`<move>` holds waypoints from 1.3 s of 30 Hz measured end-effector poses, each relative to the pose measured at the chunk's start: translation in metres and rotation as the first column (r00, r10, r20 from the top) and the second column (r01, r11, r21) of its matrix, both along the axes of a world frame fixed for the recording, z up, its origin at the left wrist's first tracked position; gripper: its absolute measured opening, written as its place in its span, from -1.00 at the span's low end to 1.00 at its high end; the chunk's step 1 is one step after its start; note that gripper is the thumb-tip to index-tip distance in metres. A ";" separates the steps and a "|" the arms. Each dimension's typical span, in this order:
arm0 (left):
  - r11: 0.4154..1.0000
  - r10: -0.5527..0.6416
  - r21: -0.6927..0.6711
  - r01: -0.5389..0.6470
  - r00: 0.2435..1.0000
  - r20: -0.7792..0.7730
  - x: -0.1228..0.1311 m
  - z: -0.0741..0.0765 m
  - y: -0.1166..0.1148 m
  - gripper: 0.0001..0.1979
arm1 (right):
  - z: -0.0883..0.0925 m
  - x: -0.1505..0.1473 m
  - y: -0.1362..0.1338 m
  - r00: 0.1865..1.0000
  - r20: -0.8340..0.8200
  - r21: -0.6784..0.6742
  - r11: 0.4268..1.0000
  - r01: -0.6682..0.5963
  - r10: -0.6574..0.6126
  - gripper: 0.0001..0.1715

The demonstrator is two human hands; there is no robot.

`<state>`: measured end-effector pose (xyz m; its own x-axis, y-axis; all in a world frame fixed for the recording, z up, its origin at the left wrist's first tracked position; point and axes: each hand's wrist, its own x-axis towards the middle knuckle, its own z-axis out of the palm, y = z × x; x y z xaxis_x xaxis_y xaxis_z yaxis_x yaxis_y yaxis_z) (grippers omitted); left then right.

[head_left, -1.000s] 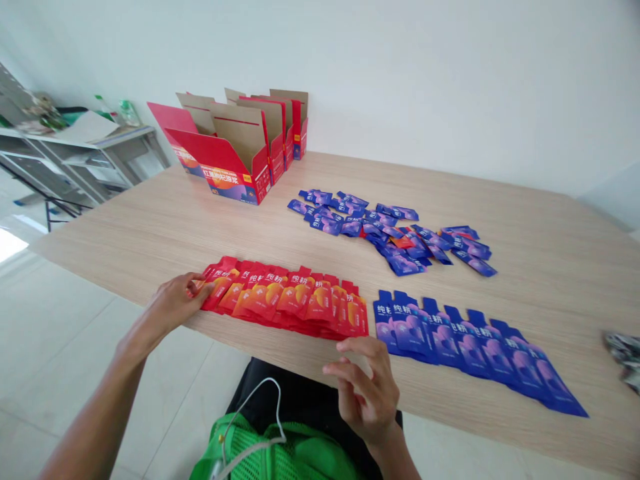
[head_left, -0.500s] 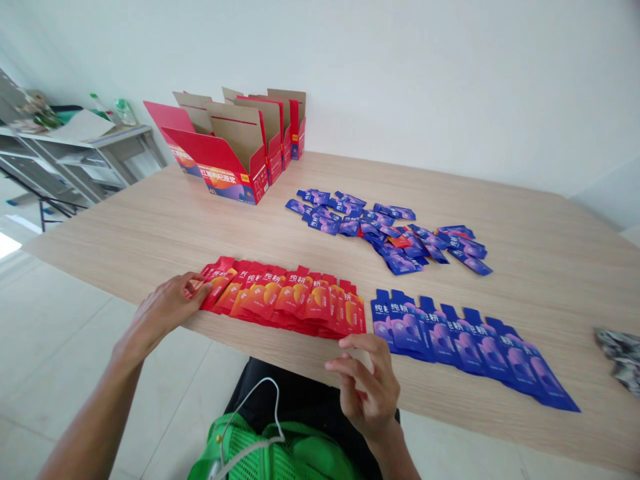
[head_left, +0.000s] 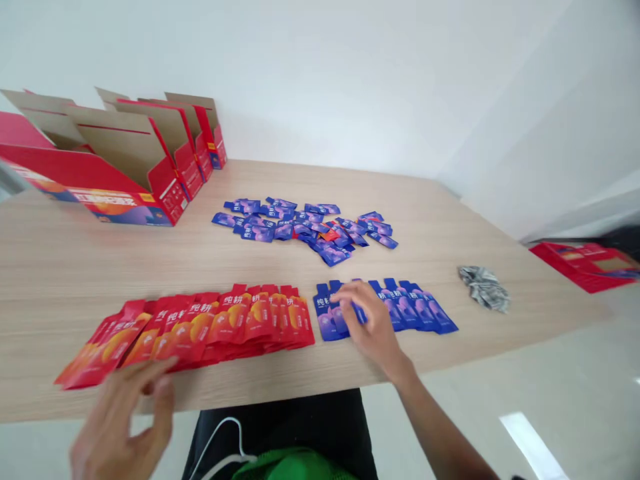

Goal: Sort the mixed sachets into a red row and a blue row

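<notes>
Along the table's front edge lies an overlapping row of red pouches (head_left: 233, 320) with orange fruit prints. My left hand (head_left: 125, 417) hovers at the near side of this row, blurred, its thumb and fingers apart and holding nothing. To the right, a row of blue-purple pouches (head_left: 400, 303) overlaps in the same way. Over the left part of that row is my right hand (head_left: 367, 323), fingers bent and apart; whether the fingertips touch a pouch I cannot tell. A loose heap of blue pouches (head_left: 257, 231) lies farther back, with a little red pouch (head_left: 330, 233) showing among them.
Open red cartons (head_left: 130, 200) stand in a row at the back left. A crumpled grey cloth (head_left: 484, 288) lies on the right of the wooden table (head_left: 425, 263). Beyond the right edge is a red box (head_left: 585, 263). A white wall runs behind.
The view has turned right. My left hand has left the red row's left end and drawn back toward me. My right hand has moved from the red row's right end over the blue row.
</notes>
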<state>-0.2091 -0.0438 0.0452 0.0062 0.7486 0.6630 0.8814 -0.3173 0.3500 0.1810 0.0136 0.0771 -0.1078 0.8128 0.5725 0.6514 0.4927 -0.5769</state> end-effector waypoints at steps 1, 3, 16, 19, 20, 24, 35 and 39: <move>0.995 -0.094 0.039 0.095 0.995 -0.031 0.025 -0.004 -0.005 -0.82 | 0.001 0.014 0.018 0.997 0.042 -0.084 0.994 0.064 -0.060 -0.75; 0.948 -0.313 0.036 0.316 0.948 -0.055 0.071 -0.014 -0.013 -0.76 | -0.001 0.035 0.059 0.963 0.198 -0.273 0.934 0.232 -0.181 -0.71; 0.502 -0.843 -0.172 0.848 0.524 0.124 0.195 -0.038 -0.024 -0.51 | -0.039 0.019 0.156 0.698 0.647 -0.429 0.611 0.665 -0.306 -0.17; 0.461 -0.864 -0.173 0.871 0.484 0.135 0.196 -0.038 -0.025 -0.52 | -0.036 0.022 0.149 0.679 0.685 -0.359 0.688 0.630 -0.264 -0.42; 0.453 -0.867 -0.171 0.875 0.477 0.143 0.197 -0.038 -0.024 -0.53 | -0.034 0.023 0.146 0.668 0.703 -0.332 0.718 0.611 -0.244 -0.51; 0.443 -0.871 -0.158 0.883 0.465 0.159 0.199 -0.035 -0.020 -0.55 | -0.028 0.032 0.138 0.621 0.773 -0.263 0.825 0.500 -0.131 -0.68; 0.532 -0.833 -0.092 0.842 0.540 0.119 0.212 -0.034 -0.008 -0.64 | -0.023 0.114 0.077 0.693 0.700 0.122 0.985 0.126 -0.175 -0.74; 0.627 -0.769 -0.038 0.778 0.626 0.129 0.227 -0.037 -0.001 -0.67 | -0.033 0.129 0.022 0.746 0.644 0.326 0.943 -0.068 -0.169 -0.77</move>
